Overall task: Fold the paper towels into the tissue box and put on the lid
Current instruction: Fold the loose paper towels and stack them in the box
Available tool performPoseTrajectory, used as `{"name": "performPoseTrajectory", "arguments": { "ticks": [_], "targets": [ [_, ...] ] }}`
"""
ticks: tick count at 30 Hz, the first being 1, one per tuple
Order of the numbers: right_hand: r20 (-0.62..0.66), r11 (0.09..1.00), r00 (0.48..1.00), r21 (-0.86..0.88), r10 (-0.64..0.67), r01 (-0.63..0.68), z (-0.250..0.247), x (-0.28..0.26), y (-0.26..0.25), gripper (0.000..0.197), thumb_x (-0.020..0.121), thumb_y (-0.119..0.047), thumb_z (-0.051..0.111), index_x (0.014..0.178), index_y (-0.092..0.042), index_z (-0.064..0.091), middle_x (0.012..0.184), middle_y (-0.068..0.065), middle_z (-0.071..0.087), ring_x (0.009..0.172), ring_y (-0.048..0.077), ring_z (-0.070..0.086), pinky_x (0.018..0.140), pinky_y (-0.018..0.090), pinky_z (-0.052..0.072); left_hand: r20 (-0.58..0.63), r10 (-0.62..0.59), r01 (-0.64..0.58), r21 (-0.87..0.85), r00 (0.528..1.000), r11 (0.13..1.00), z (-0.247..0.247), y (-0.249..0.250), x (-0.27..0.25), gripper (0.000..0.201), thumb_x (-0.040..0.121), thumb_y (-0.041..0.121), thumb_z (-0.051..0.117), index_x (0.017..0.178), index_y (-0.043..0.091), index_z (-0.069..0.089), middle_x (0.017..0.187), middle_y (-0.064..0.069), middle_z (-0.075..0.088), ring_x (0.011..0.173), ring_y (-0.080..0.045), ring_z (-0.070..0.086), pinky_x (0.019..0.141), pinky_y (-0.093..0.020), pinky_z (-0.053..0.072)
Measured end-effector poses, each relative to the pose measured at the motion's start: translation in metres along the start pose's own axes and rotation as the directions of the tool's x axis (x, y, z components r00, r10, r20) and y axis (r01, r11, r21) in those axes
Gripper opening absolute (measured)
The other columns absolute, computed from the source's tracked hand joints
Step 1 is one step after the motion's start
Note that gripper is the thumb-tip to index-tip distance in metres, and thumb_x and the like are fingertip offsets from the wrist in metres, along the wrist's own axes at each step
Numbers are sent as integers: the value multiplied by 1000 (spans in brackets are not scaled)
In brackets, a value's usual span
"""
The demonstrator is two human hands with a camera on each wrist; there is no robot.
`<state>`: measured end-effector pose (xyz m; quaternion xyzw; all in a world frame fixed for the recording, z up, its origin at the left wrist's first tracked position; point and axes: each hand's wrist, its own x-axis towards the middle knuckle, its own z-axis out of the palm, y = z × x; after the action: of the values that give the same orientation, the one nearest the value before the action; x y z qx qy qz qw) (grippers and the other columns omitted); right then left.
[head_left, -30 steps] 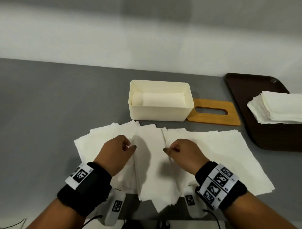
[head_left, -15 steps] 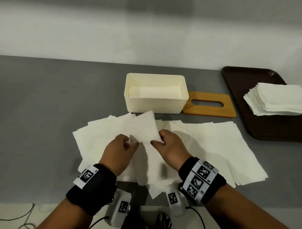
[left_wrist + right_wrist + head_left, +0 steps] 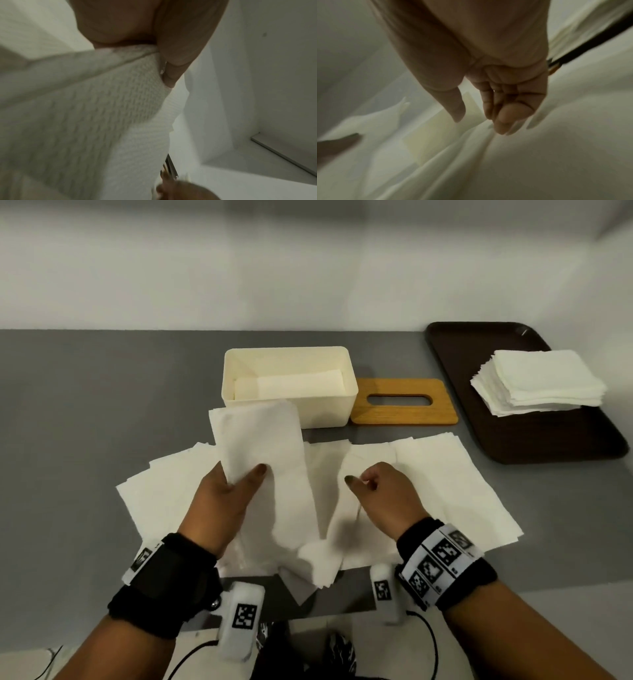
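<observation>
Gripping a folded paper towel (image 3: 258,436), the left hand (image 3: 224,501) has its thumb on top and fingers under, the towel's far end lifted at 12 o'clock over the near wall of the tissue box (image 3: 339,409). Head view: right hand (image 3: 383,491) sits at 3 o'clock of the left, well apart, fingers loosely curled with nothing in them, over the spread paper towels (image 3: 445,491) on the grey table (image 3: 85,440). Box is open, white paper lying inside. Wooden lid (image 3: 404,414) lies flat at 3 o'clock of the box, touching it. Brown tray (image 3: 582,446) at 2 o'clock carries a stack of towels (image 3: 537,383).

Left wrist: blurred; thumb (image 3: 178,56) presses the textured towel (image 3: 102,108) from the side.

Right wrist: right hand (image 3: 496,81) with thumb and fingertips apart, nothing between them; blurred white paper (image 3: 556,155) below.
</observation>
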<state>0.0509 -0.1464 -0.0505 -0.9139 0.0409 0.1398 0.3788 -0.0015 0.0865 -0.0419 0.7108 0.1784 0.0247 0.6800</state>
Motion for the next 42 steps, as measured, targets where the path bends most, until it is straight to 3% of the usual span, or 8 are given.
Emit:
{"name": "performPoseTrajectory", "arguments": {
  "ticks": [5, 14, 19, 22, 27, 33, 37, 42],
  "targets": [
    [-55, 975, 995, -204, 78, -87, -8, 11, 25, 49, 87, -54, 59, 61, -18, 37, 68, 4, 46, 68, 25, 49, 60, 28, 34, -11, 34, -34, -14, 999, 999, -17, 3, 6, 31, 89, 34, 68, 116, 19, 67, 109, 1, 74, 100, -19, 70, 86, -38, 54],
    [-1, 993, 995, -63, 103, -103, 1, 7, 7, 60, 80, -52, 69, 51, -14, 33, 50, 1, 35, 50, 21, 40, 55, 31, 35, -25, 37, -36, 57, 999, 998, -31, 3, 16, 18, 92, 28, 62, 108, 22, 69, 90, 15, 76, 86, -6, 72, 71, -18, 52],
    [-3, 903, 980, 390, 199, -182, 11, 8, 2, 41, 69, -34, 84, 82, -13, 51, 78, 4, 59, 68, 22, 57, 65, 34, 48, -12, 27, -26, 52, 1000, 998, -32, 3, 16, 18, 92, 29, 64, 108, 24, 69, 99, 9, 76, 96, -14, 70, 85, -32, 52],
    [138, 735, 955, 612, 264, -292, 21, 6, 1, 68, 57, -32, 87, 114, -8, 59, 102, 12, 72, 85, 26, 71, 66, 35, 55, 0, 18, -18, 42, 1000, 999, -31, 4, 16, 19, 91, 29, 64, 109, 24, 69, 101, 6, 76, 98, -17, 70, 89, -36, 53],
    [85, 817, 988, 556, 127, -153, 11, -5, -11, 5, 90, -13, 67, 94, -14, 69, 103, 18, 73, 93, 30, 69, 76, 39, 54, 43, 31, -32, 23, 999, 999, -27, 11, 17, 20, 97, 24, 55, 115, 26, 63, 101, 8, 74, 93, -9, 70, 82, -30, 52],
    [115, 834, 956, 524, -269, 172, -53, -34, -48, 24, 93, -15, 61, 115, -22, 66, 111, -7, 75, 103, 9, 70, 90, 30, 56, 72, -9, 12, -47, 997, 999, -24, 18, 24, 26, 102, 21, 46, 121, 23, 64, 115, -3, 72, 110, -26, 65, 100, -51, 48],
    [211, 749, 892, 636, -400, 185, -73, -41, -73, 29, 82, -16, 62, 109, -24, 66, 108, -10, 75, 103, 7, 70, 81, 19, 55, 114, -56, 66, -87, 992, 994, -9, 29, 21, 23, 100, 21, 48, 106, 24, 70, 102, 6, 76, 108, -20, 67, 91, -33, 51],
    [188, 770, 909, 609, -373, 190, -54, -23, -82, 23, 92, -3, 60, 105, -19, 70, 109, -3, 75, 103, 13, 71, 86, 28, 57, 218, -69, 79, -39, 973, 996, 18, 42, 16, 30, 103, 25, 37, 92, 27, 65, 84, 13, 75, 86, 0, 70, 68, -14, 52]
  ]
}}
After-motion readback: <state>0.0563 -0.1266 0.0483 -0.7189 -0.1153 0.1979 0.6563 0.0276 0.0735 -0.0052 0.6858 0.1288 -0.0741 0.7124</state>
